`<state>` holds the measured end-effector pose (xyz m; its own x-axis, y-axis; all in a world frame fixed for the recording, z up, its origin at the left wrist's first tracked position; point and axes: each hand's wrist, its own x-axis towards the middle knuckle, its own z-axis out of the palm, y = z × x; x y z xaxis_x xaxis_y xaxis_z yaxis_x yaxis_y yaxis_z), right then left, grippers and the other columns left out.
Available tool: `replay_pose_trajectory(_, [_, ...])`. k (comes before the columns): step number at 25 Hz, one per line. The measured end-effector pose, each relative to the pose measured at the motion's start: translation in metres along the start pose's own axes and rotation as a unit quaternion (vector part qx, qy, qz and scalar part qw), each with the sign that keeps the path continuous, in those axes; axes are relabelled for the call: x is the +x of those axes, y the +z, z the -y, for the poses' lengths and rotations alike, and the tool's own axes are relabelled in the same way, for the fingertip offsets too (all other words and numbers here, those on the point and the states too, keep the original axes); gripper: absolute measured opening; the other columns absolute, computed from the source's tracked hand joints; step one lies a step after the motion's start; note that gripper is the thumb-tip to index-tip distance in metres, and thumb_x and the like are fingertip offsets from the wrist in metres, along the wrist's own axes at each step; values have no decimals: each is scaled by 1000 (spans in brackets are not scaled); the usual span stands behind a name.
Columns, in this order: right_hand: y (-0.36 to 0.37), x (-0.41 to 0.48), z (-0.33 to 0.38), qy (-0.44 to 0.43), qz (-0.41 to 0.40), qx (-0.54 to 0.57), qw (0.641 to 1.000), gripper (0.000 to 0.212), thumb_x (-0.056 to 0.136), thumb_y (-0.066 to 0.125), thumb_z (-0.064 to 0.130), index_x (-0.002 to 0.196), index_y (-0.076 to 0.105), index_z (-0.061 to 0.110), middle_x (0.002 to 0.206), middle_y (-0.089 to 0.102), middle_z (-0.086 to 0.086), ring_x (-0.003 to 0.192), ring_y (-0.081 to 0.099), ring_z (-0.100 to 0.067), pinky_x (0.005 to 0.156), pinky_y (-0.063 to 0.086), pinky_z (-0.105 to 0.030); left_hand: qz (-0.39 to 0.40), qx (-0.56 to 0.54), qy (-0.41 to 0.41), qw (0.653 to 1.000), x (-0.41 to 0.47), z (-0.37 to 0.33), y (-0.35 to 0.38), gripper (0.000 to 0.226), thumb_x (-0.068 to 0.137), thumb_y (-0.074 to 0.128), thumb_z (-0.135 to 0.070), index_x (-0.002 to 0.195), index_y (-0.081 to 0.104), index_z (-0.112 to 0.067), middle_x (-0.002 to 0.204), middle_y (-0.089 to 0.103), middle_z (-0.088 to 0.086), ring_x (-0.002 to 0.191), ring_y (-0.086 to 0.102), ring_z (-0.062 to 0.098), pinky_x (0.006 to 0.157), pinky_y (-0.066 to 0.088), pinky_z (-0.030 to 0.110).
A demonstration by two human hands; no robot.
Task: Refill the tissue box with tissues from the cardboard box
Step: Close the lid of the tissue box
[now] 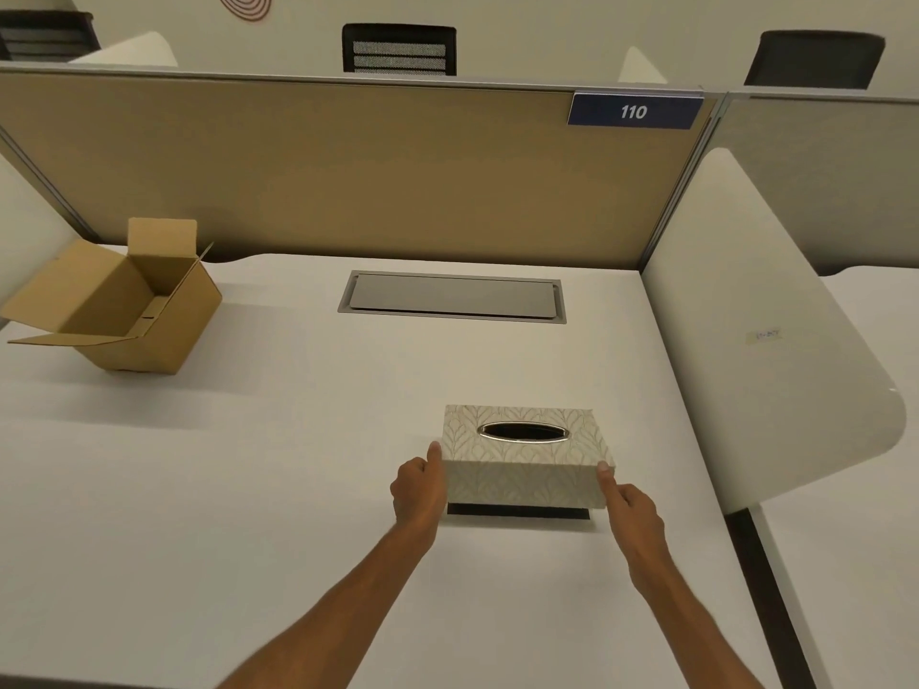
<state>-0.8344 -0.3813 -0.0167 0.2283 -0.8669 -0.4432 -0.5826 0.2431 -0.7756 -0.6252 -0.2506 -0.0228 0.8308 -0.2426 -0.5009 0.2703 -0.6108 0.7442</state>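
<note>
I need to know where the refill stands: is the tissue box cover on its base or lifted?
Lifted. The tissue box cover, held by left hand and right hand, shows a dark base strip beneath.

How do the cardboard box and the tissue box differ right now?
The cardboard box is plain brown, tipped with flaps open and untouched; the tissue box is pale, patterned, closed but for an oval slot, gripped by the left hand and right hand. Both sit on the white desk.

Patterned tissue box [524, 452] raised; cardboard box [119, 303] open, seemingly empty.
</note>
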Motion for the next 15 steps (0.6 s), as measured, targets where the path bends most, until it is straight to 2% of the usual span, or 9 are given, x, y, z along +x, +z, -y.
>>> replay_pose_trajectory(2, [4, -3, -1, 23, -8, 0, 1000, 64, 84, 35, 71, 72, 51, 11, 72, 54, -3, 67, 49, -16, 58, 38, -28, 0, 14, 4, 1000, -2, 7, 0, 52, 97, 40, -46, 63, 49, -7, 67, 55, 6, 71, 54, 25, 64, 42, 33])
replay_pose_trajectory(5, [9, -6, -3, 59, -15, -13, 998, 66, 84, 27, 73, 66, 45, 12, 68, 49, -5, 63, 45, -17, 55, 35, -29, 2, 22, 9, 1000, -5, 17, 0, 52, 97, 41, -45, 62, 47, -6, 64, 54, 8, 69, 54, 27, 65, 43, 34])
replay_pose_trajectory(8, [13, -3, -12, 75, -6, -21, 997, 64, 88, 26, 70, 74, 50, 12, 76, 53, -5, 72, 49, -22, 63, 37, -33, 10, 31, 18, 999, -8, 25, 1, 52, 97, 41, -43, 60, 46, -7, 65, 56, 10, 68, 54, 27, 64, 42, 34])
replay_pose_trajectory(11, [16, -2, -20, 72, -8, -21, 997, 58, 93, 31, 60, 86, 55, 9, 79, 54, -3, 80, 51, -24, 74, 37, -34, 14, 43, 30, 999, -11, 27, 0, 54, 97, 42, -43, 54, 39, -10, 58, 49, 5, 62, 48, 24, 62, 38, 32])
replay_pose_trajectory(15, [18, -4, -22, 51, -20, -23, 998, 54, 93, 37, 58, 72, 48, 9, 75, 53, -10, 65, 47, -18, 59, 37, -32, 24, 66, 44, 997, -8, 26, -1, 53, 97, 42, -42, 54, 37, -11, 57, 46, 3, 62, 46, 24, 62, 37, 31])
